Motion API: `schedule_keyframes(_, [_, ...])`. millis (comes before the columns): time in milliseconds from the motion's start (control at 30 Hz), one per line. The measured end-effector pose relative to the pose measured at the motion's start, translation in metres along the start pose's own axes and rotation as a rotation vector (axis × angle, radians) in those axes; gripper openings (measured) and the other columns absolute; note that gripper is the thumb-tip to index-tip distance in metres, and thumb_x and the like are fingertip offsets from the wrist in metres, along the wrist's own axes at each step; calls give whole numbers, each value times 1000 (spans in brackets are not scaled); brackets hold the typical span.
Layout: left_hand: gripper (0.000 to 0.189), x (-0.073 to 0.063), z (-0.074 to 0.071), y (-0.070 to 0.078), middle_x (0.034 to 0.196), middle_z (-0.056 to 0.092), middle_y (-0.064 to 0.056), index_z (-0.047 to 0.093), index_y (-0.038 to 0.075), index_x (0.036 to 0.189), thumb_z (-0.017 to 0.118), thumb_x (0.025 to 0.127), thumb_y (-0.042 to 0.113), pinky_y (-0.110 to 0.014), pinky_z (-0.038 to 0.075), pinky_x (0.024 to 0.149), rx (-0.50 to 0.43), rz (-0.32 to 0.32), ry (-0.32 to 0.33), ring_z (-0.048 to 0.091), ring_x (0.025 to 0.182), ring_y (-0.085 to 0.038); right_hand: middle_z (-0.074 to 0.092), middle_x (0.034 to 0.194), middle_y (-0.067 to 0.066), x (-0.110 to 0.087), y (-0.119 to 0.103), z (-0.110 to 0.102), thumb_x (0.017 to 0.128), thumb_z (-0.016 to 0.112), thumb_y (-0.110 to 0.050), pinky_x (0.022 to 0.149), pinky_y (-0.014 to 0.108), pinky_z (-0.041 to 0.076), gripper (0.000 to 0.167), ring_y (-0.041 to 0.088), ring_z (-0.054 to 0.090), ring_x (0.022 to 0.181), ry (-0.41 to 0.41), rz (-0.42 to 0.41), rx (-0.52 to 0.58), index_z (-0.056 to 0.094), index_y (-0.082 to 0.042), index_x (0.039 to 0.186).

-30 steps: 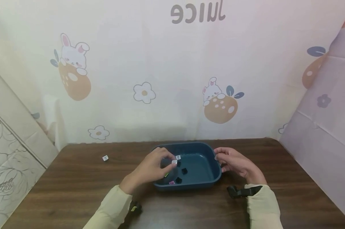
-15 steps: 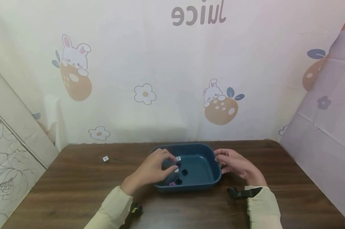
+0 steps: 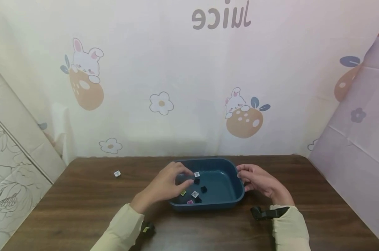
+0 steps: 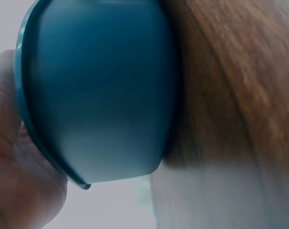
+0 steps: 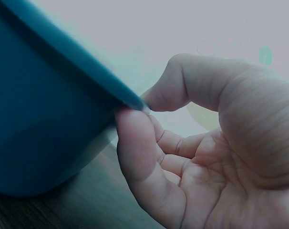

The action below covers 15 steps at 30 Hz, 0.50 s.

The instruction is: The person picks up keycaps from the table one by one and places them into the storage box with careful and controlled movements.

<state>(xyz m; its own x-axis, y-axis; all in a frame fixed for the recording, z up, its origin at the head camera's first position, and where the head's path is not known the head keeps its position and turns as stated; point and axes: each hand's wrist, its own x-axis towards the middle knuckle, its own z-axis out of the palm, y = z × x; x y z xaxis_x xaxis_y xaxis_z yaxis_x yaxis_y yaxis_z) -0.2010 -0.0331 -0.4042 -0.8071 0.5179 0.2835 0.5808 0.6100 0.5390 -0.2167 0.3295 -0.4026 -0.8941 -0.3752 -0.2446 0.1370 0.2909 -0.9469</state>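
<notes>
A dark blue plastic tub (image 3: 222, 188) stands on the table, seen from outside in both wrist views. My right hand (image 3: 260, 183) pinches its right rim between thumb and fingers. Over the tub's left side is my left hand (image 3: 167, 186), thumb and fingers apart, with nothing between them. Inside the tub lie several small square blocks: a white one with a printed face (image 3: 194, 194), another white one (image 3: 197, 174), a yellow-green one (image 3: 183, 192), a pink one (image 3: 190, 202) and black ones, one being this black block (image 3: 203, 189). The left hand hides part of the tub's left end.
Another white printed block (image 3: 117, 173) lies on the wooden table (image 3: 89, 209), far to the left of the tub. Behind the table hangs a pale curtain (image 3: 189, 139) with rabbit and flower prints. A dark strap (image 3: 268, 212) is on the right wrist.
My left hand has let go of a white block, which dropped into the tub and lies among the others. The right hand keeps its hold on the rim.
</notes>
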Motion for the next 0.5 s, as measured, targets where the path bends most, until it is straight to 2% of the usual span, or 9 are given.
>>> schedule_keyframes(167, [28,-2,-5,-1,122,72,3,75,18,124,74,99,32,-42,59,99,-38,-22,8,63,117,-22,62,93,1,-1,0,0,104,51,-13,67,24,62,42,8,65,73,2,-4,2,45,12,137])
schedule_keyframes(333, [28,-5,-10,-5,123,71,3,74,19,124,75,99,31,-42,59,100,-25,-58,27,61,118,-17,62,92,1,-1,0,0,104,51,-12,67,24,62,41,8,64,72,6,-5,-1,46,12,137])
schedule_keyframes(500, [29,-7,-18,-10,125,71,5,73,21,125,76,98,31,-43,58,103,-6,-92,82,60,121,-15,63,91,1,-1,0,1,103,51,-12,67,24,62,40,9,64,72,8,-5,0,47,11,136])
